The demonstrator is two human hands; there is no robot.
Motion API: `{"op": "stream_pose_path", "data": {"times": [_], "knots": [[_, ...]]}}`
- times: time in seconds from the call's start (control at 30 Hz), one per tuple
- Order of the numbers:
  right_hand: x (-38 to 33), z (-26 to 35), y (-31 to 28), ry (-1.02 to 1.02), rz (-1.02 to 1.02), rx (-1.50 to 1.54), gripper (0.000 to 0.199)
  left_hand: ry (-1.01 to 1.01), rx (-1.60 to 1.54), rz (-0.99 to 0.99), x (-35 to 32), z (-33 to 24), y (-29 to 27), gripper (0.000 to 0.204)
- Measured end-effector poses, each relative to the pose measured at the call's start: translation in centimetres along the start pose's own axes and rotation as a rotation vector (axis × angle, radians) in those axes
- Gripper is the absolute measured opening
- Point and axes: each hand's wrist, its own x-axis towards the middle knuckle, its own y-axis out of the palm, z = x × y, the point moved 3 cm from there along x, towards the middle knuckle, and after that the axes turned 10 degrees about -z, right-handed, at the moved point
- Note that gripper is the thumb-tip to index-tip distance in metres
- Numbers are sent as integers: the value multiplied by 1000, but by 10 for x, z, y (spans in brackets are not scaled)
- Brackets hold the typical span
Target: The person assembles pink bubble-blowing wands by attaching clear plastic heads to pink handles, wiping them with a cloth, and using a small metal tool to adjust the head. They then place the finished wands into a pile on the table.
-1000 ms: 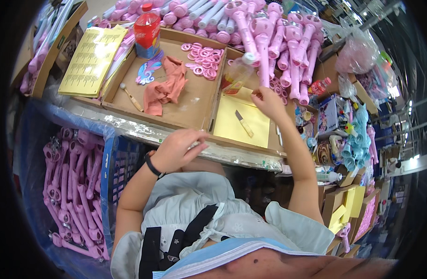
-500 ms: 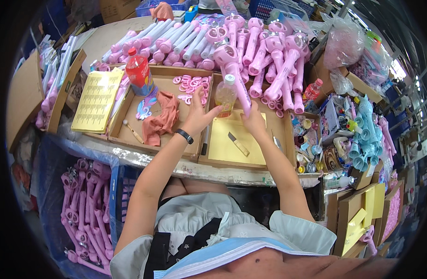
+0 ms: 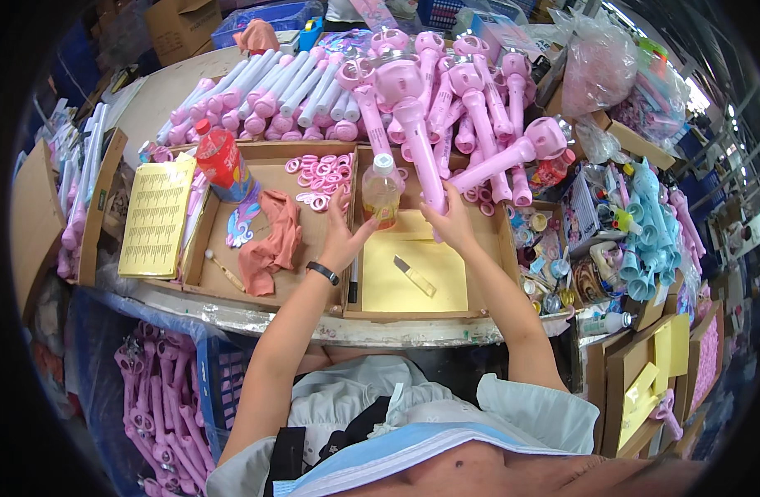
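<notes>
My right hand (image 3: 449, 222) is closed round the lower end of a pink toy wand (image 3: 415, 124), whose round head points away from me over the pile. My left hand (image 3: 345, 238) is open, thumb and fingers apart, beside a clear bottle (image 3: 382, 192) of yellowish liquid; whether the thumb touches it I cannot tell. Against the right hand's far side lies another pink wand (image 3: 504, 161), slanting with its head to the right. Below both hands a craft knife (image 3: 415, 276) rests on a yellow sheet (image 3: 372, 282) in a cardboard tray (image 3: 396, 314).
Pink rings (image 3: 326, 174), an orange cloth (image 3: 268, 240) and a red-labelled bottle (image 3: 223, 161) are in the left tray. White-handled wands (image 3: 264, 87) are heaped behind. Small paint pots (image 3: 545, 248) stand at right. A blue crate (image 3: 98, 389) of pink wands is lower left.
The pink wand in my right hand has risen slightly. A wand beside it has tipped over to the right. My left hand stays open. The whole view has shifted a little.
</notes>
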Motion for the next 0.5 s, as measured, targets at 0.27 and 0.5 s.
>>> {"op": "stream_pose_path", "data": {"times": [0.27, 0.5], "knots": [[10, 16, -38, -80, -19, -103, 65, 185, 120, 6, -4, -29, 1, 88], [24, -9, -57, 68, -113, -57, 67, 714, 194, -158, -15, -64, -2, 66]]}}
